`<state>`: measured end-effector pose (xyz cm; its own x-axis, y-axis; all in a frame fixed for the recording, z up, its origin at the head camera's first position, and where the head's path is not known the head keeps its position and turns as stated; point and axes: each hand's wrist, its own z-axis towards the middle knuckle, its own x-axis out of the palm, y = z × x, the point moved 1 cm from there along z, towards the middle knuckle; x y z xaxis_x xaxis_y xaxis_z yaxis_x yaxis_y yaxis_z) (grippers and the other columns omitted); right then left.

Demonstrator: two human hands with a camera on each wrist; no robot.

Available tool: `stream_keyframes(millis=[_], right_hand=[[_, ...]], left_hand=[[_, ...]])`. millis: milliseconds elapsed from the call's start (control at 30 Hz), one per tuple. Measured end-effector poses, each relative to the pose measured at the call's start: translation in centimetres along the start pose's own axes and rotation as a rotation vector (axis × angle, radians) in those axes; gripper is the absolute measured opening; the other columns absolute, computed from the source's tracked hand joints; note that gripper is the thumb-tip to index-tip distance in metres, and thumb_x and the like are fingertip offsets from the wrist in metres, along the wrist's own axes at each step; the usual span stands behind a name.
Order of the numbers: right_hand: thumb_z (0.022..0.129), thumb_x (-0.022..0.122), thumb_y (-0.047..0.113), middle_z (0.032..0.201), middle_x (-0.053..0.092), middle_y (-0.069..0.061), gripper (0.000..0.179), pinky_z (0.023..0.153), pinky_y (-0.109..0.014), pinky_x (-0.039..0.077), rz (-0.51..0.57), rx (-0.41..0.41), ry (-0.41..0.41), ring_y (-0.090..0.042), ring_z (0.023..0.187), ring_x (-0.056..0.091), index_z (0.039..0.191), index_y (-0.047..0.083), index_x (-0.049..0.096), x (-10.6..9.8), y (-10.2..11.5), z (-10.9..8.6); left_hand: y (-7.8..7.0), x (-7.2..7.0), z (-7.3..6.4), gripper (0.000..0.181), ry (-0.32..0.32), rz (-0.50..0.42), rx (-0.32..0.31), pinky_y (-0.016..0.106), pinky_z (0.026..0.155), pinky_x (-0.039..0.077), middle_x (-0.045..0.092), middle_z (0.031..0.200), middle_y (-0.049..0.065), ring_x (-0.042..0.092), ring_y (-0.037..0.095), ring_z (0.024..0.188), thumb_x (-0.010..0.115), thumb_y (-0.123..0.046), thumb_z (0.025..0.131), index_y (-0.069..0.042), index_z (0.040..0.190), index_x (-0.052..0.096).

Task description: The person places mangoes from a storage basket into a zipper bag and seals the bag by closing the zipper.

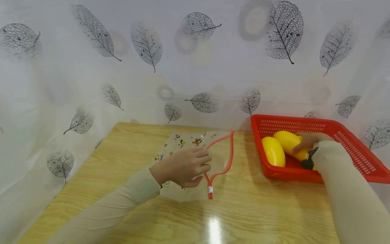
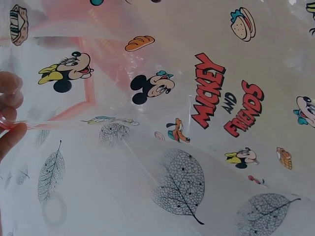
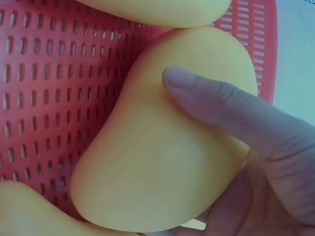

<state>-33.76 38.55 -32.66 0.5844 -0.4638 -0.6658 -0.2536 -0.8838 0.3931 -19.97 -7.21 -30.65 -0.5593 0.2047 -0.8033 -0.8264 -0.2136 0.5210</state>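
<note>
My left hand pinches the edge of the mouth of a clear zip bag with a red zipper strip. The bag's mouth gapes toward the right. Cartoon prints cover the bag's plastic in the left wrist view. Inside the red basket, my right hand grips a smooth yellow mango. Its thumb lies across the top, while the other fingers go underneath and are partly hidden. Another yellow mango lies to the left of the gripped one.
The basket stands at the right of the wooden table, with perforated walls. More yellow shows under my right wrist, beside a black wrist device. A white curtain with a leaf print hangs behind the table and along its left side.
</note>
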Motion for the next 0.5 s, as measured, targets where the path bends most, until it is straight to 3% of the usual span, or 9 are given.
stream_keyframes(millis=[133,400,500], right_hand=[[0.072,0.071,0.052,0.137,0.022,-0.035,0.114,0.088,-0.060,0.041,-0.053,0.002,-0.004,-0.051,0.115,0.028,0.147,-0.002,0.004,-0.46,-0.15,0.35],[0.067,0.070,0.061,0.142,0.008,-0.038,0.126,0.092,-0.061,0.039,-0.006,0.066,-0.004,-0.052,0.117,0.022,0.146,-0.001,-0.005,-0.29,0.07,0.54],[0.068,0.067,0.065,0.142,0.006,-0.040,0.126,0.094,-0.062,0.037,-0.053,0.062,-0.010,-0.053,0.117,0.023,0.145,-0.004,-0.004,-0.14,0.24,0.63]], left_hand=[[0.04,0.00,-0.04,0.014,0.004,-0.003,-0.005,0.026,0.079,0.044,0.053,0.080,-0.003,0.047,0.014,0.078,0.058,-0.030,0.076,-0.016,0.074,0.056],[0.03,-0.02,-0.12,0.014,-0.001,-0.009,-0.007,0.026,0.079,0.044,0.054,0.080,-0.003,0.048,0.013,0.079,0.058,-0.030,0.077,-0.016,0.074,0.056],[0.01,-0.03,-0.13,0.014,-0.005,-0.010,-0.009,0.026,0.080,0.044,0.055,0.080,-0.003,0.049,0.014,0.079,0.058,-0.030,0.076,-0.016,0.074,0.056]])
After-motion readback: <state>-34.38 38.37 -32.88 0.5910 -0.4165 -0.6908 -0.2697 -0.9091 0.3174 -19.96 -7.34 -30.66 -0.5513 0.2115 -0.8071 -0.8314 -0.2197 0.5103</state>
